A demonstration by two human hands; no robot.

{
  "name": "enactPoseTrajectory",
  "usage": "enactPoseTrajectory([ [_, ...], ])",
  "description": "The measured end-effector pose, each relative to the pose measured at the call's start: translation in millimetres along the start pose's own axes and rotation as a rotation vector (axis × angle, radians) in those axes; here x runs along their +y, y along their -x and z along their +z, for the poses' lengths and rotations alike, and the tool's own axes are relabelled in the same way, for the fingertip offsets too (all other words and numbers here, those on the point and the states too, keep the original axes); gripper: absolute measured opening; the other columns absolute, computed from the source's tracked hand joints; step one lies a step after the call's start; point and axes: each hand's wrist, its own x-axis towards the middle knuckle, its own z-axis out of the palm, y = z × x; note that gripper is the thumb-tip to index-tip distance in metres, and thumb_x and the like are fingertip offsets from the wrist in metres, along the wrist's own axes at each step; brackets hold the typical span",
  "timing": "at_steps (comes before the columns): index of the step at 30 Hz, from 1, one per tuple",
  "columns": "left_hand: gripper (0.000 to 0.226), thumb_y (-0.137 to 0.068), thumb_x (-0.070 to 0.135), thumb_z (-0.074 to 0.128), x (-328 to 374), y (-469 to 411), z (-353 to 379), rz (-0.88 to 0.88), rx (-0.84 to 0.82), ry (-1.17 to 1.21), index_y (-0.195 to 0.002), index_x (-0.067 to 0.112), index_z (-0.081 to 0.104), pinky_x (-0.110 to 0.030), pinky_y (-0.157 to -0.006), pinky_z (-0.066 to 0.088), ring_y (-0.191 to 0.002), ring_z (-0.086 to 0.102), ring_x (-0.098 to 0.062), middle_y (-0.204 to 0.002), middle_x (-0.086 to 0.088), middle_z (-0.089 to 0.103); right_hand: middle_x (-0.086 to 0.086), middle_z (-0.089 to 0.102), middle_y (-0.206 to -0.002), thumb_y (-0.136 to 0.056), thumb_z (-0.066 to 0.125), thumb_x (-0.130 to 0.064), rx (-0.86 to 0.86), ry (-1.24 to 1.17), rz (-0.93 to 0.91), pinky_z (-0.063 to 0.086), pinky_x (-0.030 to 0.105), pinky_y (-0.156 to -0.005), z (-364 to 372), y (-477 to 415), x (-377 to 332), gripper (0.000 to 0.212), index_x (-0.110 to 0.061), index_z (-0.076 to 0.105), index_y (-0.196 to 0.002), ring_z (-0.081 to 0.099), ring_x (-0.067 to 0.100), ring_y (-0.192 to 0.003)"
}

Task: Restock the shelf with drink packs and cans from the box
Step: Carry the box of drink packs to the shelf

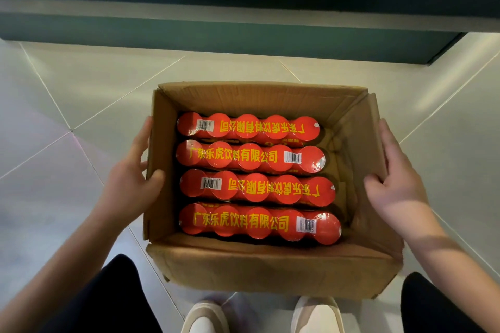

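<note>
My left hand (130,181) and right hand (395,181) grip the box (270,265) walls; I should steady it before lifting a drink pack (259,222).

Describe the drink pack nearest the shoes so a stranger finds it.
In the open cardboard box on the floor, four red packs lie in rows. Take the row closest to the near wall. Unlike its neighbour, its yellow writing reads upright and its barcode is at the right.

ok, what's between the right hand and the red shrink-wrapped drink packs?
Head view: only the right wall of the brown cardboard box, which the right hand grips; nothing separates it from the red shrink-wrapped drink packs.
</note>
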Motion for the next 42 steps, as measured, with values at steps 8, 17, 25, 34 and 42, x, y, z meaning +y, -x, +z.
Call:
enactPoseTrajectory([
  [8,0.116,-0.088,-0.005,0.056,-10,3,5,-0.073,-0.045,-0.081,-0.146,0.071,-0.01,-0.047,-0.073,0.06,-0.076,0.072,-0.027,-0.113,-0.007,0.069,-0.009,0.05,-0.149,-0.095,0.053,0.007,-0.059,0.069,0.055,0.038,0.017,-0.034,3,4,-1,0.112,-0.068,-0.009,-0.151,0.055,0.019,-0.046],
  [17,0.111,-0.091,-0.011,0.052,-10,6,1,-0.06,-0.053,0.092,-0.145,0.075,0.005,-0.056,-0.084,0.059,-0.107,0.072,-0.023,-0.136,0.007,0.063,-0.013,0.052,-0.115,-0.097,0.055,0.0,-0.055,0.026,0.114,0.059,0.042,-0.056,-1,5,-5,0.105,-0.075,0.001,-0.146,0.066,0.027,-0.061],
  [25,0.107,-0.092,-0.013,0.051,-8,8,0,-0.075,-0.064,0.168,-0.147,0.071,0.013,-0.054,-0.08,0.061,-0.092,0.076,-0.018,-0.137,0.005,0.063,-0.026,0.05,-0.115,-0.095,0.057,0.002,-0.073,0.0,0.122,0.06,0.044,-0.054,-6,9,-13,0.111,-0.085,0.002,-0.137,0.066,0.031,-0.056],
  [34,0.101,-0.094,-0.012,0.054,-12,9,2,-0.105,-0.043,0.236,-0.146,0.069,0.023,-0.053,-0.067,0.064,-0.082,0.077,-0.025,-0.133,0.003,0.062,-0.008,0.052,-0.151,-0.094,0.06,0.001,-0.024,-0.079,0.129,0.054,0.028,-0.051,-3,9,-13,0.106,-0.078,0.011,-0.143,0.067,0.018,-0.061],
  [42,0.108,-0.091,-0.021,0.049,-20,3,2,-0.104,-0.058,0.285,-0.141,0.073,0.029,-0.065,-0.071,0.059,-0.089,0.076,-0.033,-0.133,-0.003,0.064,-0.013,0.049,-0.154,-0.097,0.054,0.003,-0.036,-0.162,0.144,0.056,0.027,-0.063,-5,8,-11,0.1,-0.078,0.018,-0.141,0.068,0.015,-0.074],
])
